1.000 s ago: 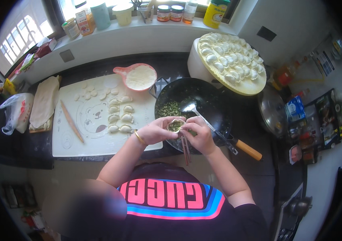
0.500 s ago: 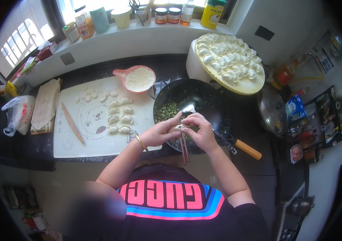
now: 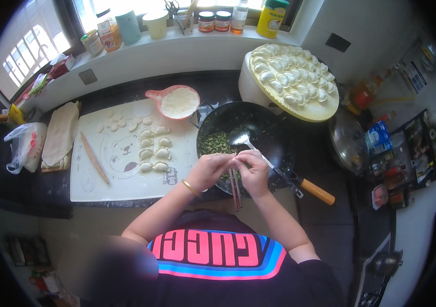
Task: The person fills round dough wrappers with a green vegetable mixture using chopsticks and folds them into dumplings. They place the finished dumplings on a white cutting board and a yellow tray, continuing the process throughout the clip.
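Over the near side of a black wok [image 3: 274,128], my left hand [image 3: 214,168] and my right hand [image 3: 253,171] meet with fingertips pinched together. They close on a pale dumpling, mostly hidden by the fingers. Two chopsticks [image 3: 236,193] stick out below the hands toward me; whether a hand grips them or they lie on the rim, I cannot tell. Chopped green filling [image 3: 212,146] lies in the wok's left side. A metal spoon [image 3: 239,137] with a long handle rests beyond my fingers. Two columns of folded dumplings [image 3: 162,153] sit left of the wok.
A white mat [image 3: 121,190] bears those dumplings, dough rounds [image 3: 118,123] and a rolling pin [image 3: 94,158]. Behind it is a red bowl [image 3: 154,95] of flour. A round yellow tray [image 3: 300,115] full of dumplings stands back right. The wok's wooden handle [image 3: 318,191] juts right.
My fingers have drawn together over the pale dumpling, which showed between them before. Both hands sit slightly lower, and the spoon's handle is now in fuller view.
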Motion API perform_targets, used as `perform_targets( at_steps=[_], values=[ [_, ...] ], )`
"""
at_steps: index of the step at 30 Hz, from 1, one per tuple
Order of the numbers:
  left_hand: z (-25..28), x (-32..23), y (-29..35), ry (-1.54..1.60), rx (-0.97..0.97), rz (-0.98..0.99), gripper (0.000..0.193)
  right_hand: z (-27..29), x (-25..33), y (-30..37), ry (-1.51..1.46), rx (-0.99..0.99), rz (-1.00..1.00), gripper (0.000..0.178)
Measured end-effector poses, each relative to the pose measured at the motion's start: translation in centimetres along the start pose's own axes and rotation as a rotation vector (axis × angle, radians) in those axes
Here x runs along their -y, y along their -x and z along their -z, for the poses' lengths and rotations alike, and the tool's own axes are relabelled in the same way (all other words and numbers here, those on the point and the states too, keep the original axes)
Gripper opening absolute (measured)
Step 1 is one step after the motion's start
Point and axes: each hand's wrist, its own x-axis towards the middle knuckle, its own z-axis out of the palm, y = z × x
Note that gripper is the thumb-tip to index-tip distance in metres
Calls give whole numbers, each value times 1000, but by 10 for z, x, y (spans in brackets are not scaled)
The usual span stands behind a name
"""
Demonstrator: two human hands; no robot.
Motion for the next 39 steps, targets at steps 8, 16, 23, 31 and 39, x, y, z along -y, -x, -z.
perform_targets(
  at_steps=[8, 16, 23, 31, 39],
  values=[
    [3, 16, 3, 809, -16, 425, 29, 5, -28, 6, -426, 66, -387, 20],
    [8, 14, 0, 813, 43, 395, 32, 6, -17, 10, -398, 108, -358, 14],
    [2, 14, 1, 738, 40, 328, 30, 1, -10, 11, -76, -2, -144, 10],
    [5, 9, -1, 692, 29, 290, 30, 4, -7, 5, -240, -52, -62, 5],
    [4, 4, -2, 600, 36, 254, 31, 3, -3, 1, 63, -37, 90, 6]
  ],
)
